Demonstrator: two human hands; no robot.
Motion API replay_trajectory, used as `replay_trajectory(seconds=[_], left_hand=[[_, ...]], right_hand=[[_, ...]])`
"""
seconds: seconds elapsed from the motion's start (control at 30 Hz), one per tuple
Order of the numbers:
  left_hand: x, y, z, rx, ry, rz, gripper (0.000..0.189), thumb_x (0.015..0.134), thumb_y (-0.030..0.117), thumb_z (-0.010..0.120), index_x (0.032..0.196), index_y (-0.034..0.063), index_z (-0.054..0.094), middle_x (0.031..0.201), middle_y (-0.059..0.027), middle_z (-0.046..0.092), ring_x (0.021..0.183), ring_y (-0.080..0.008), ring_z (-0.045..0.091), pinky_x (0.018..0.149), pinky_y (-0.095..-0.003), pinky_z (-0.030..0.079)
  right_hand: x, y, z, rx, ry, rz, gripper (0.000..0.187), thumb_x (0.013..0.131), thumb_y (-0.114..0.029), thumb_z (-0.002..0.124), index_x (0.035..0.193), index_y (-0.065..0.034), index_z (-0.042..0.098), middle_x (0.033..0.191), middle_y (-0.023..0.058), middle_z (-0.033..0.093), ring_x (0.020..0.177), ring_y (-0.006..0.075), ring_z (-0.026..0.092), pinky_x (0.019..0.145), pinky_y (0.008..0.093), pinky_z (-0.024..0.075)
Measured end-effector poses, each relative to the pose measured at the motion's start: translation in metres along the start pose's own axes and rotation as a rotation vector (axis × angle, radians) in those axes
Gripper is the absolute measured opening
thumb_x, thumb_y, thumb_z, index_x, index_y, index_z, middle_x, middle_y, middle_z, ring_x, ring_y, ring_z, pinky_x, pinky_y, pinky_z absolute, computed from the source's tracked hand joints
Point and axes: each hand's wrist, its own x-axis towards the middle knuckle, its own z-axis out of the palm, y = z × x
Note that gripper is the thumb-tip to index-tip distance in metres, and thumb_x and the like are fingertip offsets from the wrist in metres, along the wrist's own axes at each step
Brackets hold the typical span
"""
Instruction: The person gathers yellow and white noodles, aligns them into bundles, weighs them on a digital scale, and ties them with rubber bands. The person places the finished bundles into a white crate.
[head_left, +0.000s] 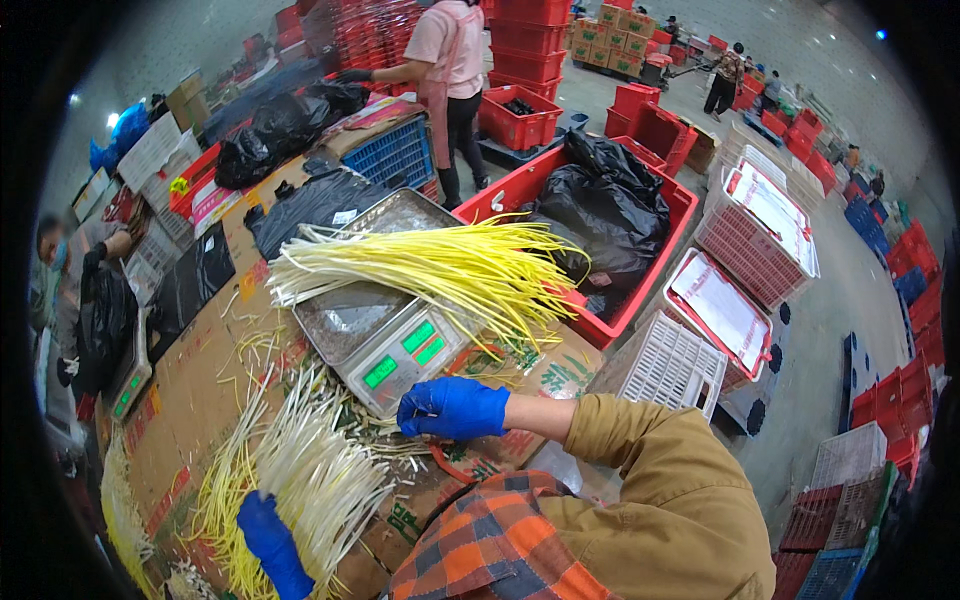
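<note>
A large bundle of yellow chives with white stems lies across the metal pan of a digital scale whose display is lit green. My right hand, in a blue glove, hovers near the scale's front corner, its fingers curled; whether it holds something small cannot be told. At the lower left, my blue-gloved left hand rests at a loose pile of yellow chives, and its fingers are partly hidden. Scraps of stems are strewn over the cardboard-covered table between the hands.
A red crate holding a black plastic bag stands beyond the scale. White crates are stacked at the right. Black bags lie on the far table. One person stands behind; another works at the left beside a second scale.
</note>
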Motion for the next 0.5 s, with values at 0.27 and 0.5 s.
replay_trajectory(seconds=[0.27,0.5], left_hand=[[0.048,-0.029,-0.133,-0.38,0.504,0.011,0.041,0.106,0.016,0.04,0.142,-0.0018,0.045,0.128,-0.0099,0.058,0.1,-0.0149,0.054,0.093,-0.0271,0.042],[0.084,0.103,-0.247,-0.859,0.457,0.073,0.045,0.105,0.02,0.044,0.146,0.001,0.043,0.141,-0.0136,0.053,0.13,-0.0217,0.051,0.11,-0.0359,0.041]], right_hand=[[-0.006,0.001,0.004,-0.045,0.104,-0.059,0.022,0.092,-0.03,0.064,0.102,-0.0107,0.068,0.101,0.0154,0.068,0.093,0.0353,0.066,0.08,0.0425,0.051],[-0.013,-0.001,0.008,0.029,0.061,-0.009,0.028,0.095,-0.034,0.063,0.109,-0.0101,0.067,0.103,0.0148,0.07,0.094,0.0324,0.068,0.081,0.039,0.0526]])
